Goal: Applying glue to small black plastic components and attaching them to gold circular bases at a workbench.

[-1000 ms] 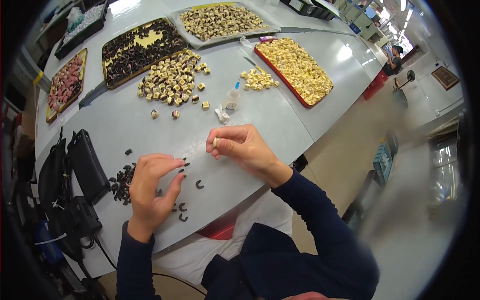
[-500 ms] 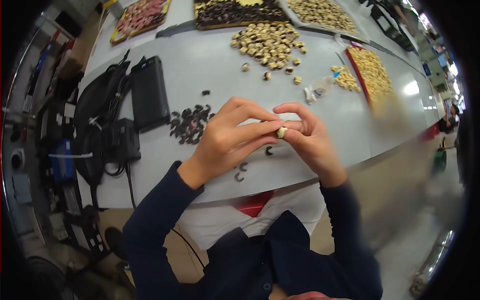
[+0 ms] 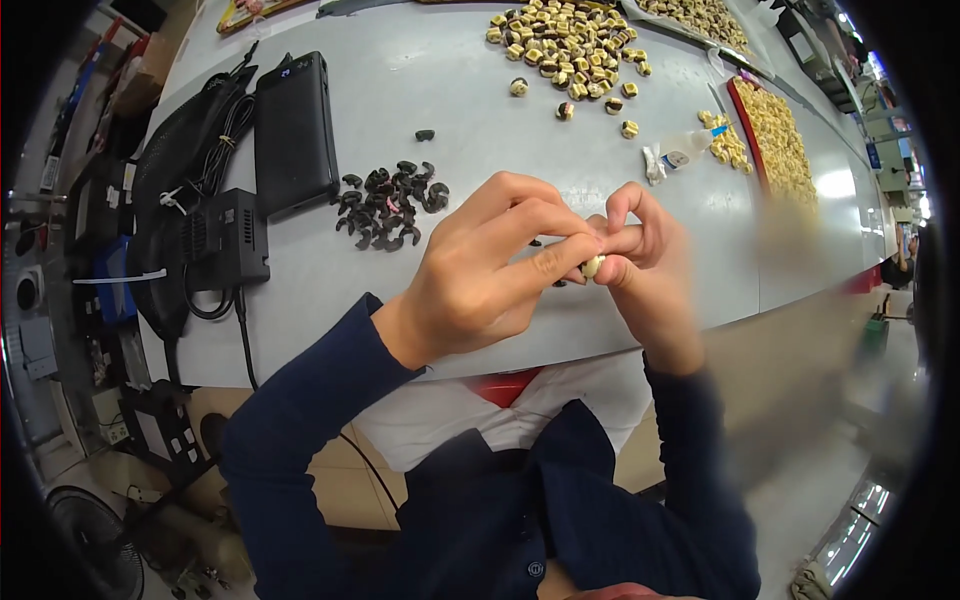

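Over the grey table, both hands meet around a small cream-coloured piece [image 3: 593, 267]. My right hand [image 3: 650, 275] pinches it between thumb and fingers. My left hand [image 3: 490, 265] is closed too, its fingertips pressed against the same piece from the left; whether anything else is between them is hidden. Beside my left hand lies a heap of small black curved pieces [image 3: 375, 215], with a single one [image 3: 425, 135] apart from it. Farther off is a loose pile of cream-and-dark pieces [image 3: 570, 50], a few of them lying nearer.
To the left are a black power bank [image 3: 295, 130], a black adapter box [image 3: 235, 235] and cables. A small clear bottle with a blue tip [image 3: 690, 148] lies at right, near loose pale pieces [image 3: 730, 145] and a red-edged tray [image 3: 742, 115]. More trays stand along the far edge.
The view has shifted, so the table's far trays have slid partly out of the top. My fingers have closed in around the piece, and the black bits below my hands are mostly covered.
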`<action>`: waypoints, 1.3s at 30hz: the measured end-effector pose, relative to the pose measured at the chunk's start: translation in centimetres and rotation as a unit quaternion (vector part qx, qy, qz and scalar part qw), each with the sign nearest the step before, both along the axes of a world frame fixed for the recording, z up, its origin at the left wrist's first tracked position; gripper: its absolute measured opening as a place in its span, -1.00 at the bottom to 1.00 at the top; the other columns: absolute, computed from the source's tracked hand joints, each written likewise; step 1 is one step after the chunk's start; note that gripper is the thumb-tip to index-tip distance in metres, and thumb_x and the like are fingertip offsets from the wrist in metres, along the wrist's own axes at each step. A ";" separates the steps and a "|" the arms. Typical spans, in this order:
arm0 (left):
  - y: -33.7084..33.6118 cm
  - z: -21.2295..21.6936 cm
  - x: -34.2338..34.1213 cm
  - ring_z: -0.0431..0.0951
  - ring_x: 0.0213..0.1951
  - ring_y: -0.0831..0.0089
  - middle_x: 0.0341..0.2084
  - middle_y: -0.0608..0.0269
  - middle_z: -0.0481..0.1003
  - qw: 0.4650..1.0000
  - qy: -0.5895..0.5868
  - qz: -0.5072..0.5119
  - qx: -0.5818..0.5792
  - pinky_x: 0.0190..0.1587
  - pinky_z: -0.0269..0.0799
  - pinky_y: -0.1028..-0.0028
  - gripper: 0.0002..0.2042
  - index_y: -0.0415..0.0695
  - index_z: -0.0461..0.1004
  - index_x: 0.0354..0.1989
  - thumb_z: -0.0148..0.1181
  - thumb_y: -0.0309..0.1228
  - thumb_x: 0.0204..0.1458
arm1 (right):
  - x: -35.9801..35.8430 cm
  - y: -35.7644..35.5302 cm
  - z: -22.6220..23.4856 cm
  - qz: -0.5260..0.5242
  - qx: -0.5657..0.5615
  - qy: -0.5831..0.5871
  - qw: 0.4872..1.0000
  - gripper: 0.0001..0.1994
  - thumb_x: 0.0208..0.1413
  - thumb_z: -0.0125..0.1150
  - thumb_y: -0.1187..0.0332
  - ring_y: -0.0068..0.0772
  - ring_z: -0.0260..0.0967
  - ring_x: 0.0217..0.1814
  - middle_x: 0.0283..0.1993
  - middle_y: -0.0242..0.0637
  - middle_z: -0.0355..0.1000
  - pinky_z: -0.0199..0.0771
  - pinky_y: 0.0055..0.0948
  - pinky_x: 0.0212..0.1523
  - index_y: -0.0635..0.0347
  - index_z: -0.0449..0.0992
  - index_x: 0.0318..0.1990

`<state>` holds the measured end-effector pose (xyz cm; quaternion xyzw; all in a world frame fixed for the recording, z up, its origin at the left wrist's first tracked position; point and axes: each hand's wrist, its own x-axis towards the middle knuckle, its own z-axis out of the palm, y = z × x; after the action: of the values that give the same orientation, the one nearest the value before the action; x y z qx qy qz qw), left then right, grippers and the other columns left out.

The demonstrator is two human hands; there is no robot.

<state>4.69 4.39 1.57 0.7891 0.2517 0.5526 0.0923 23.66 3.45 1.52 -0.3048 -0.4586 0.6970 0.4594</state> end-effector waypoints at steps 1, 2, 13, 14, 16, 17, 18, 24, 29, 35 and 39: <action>0.1 -0.1 0.1 0.50 -0.33 0.24 -0.41 0.25 0.55 1.000 0.001 0.005 0.001 -0.36 0.44 0.41 -0.64 -0.20 0.62 -0.33 0.31 -0.66 -0.47 | 0.0 0.1 -0.1 -0.002 -0.006 0.012 1.000 -0.66 0.03 0.36 0.50 -0.51 0.52 -0.17 -0.23 -0.07 0.58 0.49 -0.53 -0.08 0.23 0.26 -0.16; 0.2 -0.2 0.1 0.50 -0.33 0.23 -0.41 0.24 0.55 1.000 0.003 0.010 0.003 -0.36 0.44 0.41 -0.63 -0.20 0.62 -0.33 0.30 -0.67 -0.48 | -0.1 0.2 -0.1 -0.004 -0.008 0.012 1.000 -0.66 0.03 0.36 0.50 -0.51 0.52 -0.17 -0.23 -0.07 0.58 0.49 -0.53 -0.08 0.23 0.26 -0.16; 1.8 0.8 -0.9 0.51 -0.25 0.25 -0.29 0.18 0.55 0.985 0.132 0.033 -0.108 -0.21 0.45 0.39 -0.50 -0.13 0.56 -0.04 0.43 -0.50 -0.31 | 1.5 2.0 0.2 -0.142 0.111 -0.201 0.963 -0.84 0.16 0.19 0.53 -0.49 0.48 -0.04 -0.10 -0.09 0.54 0.44 -0.48 0.04 0.29 0.36 -0.15; 1.8 0.8 -1.2 0.51 -0.25 0.25 -0.29 0.18 0.55 0.985 0.130 0.026 -0.107 -0.21 0.45 0.39 -0.50 -0.13 0.56 -0.04 0.43 -0.50 -0.31 | 1.9 2.5 -0.2 -0.169 0.148 -0.257 0.940 -0.84 0.16 0.17 0.54 -0.46 0.47 -0.01 -0.05 -0.07 0.53 0.44 -0.46 0.06 0.30 0.37 -0.14; 1.7 0.8 -1.8 0.50 -0.26 0.26 -0.31 0.17 0.53 0.964 0.205 0.024 -0.168 -0.21 0.44 0.38 -0.49 -0.14 0.55 -0.04 0.44 -0.45 -0.31 | 2.1 2.9 -0.4 -0.183 0.176 -0.295 0.921 -0.83 0.13 0.21 0.55 -0.40 0.44 0.06 0.11 0.01 0.43 0.46 -0.42 0.06 0.33 0.40 -0.14; 1.7 0.8 -1.8 0.50 -0.30 0.26 -0.34 0.19 0.53 0.959 0.213 0.012 -0.188 -0.22 0.44 0.40 -0.53 -0.16 0.55 -0.09 0.46 -0.43 -0.30 | 1.9 2.5 -0.2 -0.215 0.251 -0.365 0.870 -0.82 0.10 0.23 0.56 -0.39 0.42 0.10 0.18 0.04 0.35 0.48 -0.41 0.05 0.34 0.42 -0.14; 1.5 0.8 -1.9 0.50 -0.30 0.26 -0.34 0.19 0.53 0.960 0.210 0.006 -0.186 -0.22 0.44 0.40 -0.53 -0.16 0.55 -0.09 0.46 -0.43 -0.30 | 1.7 2.2 0.1 -0.241 0.323 -0.429 0.808 -0.80 0.08 0.25 0.57 -0.37 0.39 0.14 0.25 0.08 0.28 0.49 -0.41 0.03 0.36 0.43 -0.15; 0.9 0.4 -1.6 0.53 -0.28 0.29 -0.41 0.26 0.55 0.939 0.182 0.000 -0.293 -0.19 0.43 0.38 -0.60 -0.13 0.45 -0.12 0.39 -0.55 -0.20 | 6.3 0.8 0.0 -0.383 0.342 -0.398 0.761 -0.84 0.05 0.26 0.57 -0.42 0.42 -0.07 0.03 -0.17 0.40 0.50 -0.49 -0.14 0.28 0.48 -0.19; 1.3 0.0 -1.4 0.55 -0.28 0.32 -0.42 0.26 0.55 0.936 0.174 -0.009 -0.304 -0.20 0.46 0.40 -0.61 -0.14 0.43 -0.12 0.37 -0.57 -0.18 | 11.4 5.4 -0.8 -0.339 0.355 -0.547 0.678 -0.85 0.05 0.29 0.48 -0.40 0.41 -0.20 -0.19 -0.24 0.44 0.42 -0.47 -0.25 0.29 0.54 -0.21; 1.1 0.1 -1.1 0.62 -0.27 0.39 -0.37 0.22 0.60 0.935 0.155 -0.015 -0.320 -0.11 0.49 0.46 -0.54 -0.13 0.38 -0.07 0.41 -0.59 -0.20 | 14.0 9.6 -1.3 -0.266 0.425 -0.624 0.600 -0.83 0.02 0.32 0.47 -0.24 0.40 -0.18 -0.25 -0.21 0.39 0.41 -0.41 -0.20 0.28 0.56 -0.22; 1.3 0.0 -1.5 0.60 -0.26 0.39 -0.37 0.24 0.59 0.958 0.130 -0.011 -0.254 -0.11 0.47 0.45 -0.51 -0.12 0.34 -0.06 0.41 -0.59 -0.21 | 13.8 9.7 -1.4 -0.245 0.403 -0.599 0.647 -0.85 0.01 0.31 0.52 -0.31 0.45 -0.21 -0.21 -0.23 0.44 0.45 -0.45 -0.20 0.29 0.53 -0.24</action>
<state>3.15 5.65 1.59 0.8076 0.3851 0.3618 0.2621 37.43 13.20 0.13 -0.5420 -0.7781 -0.0293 0.3160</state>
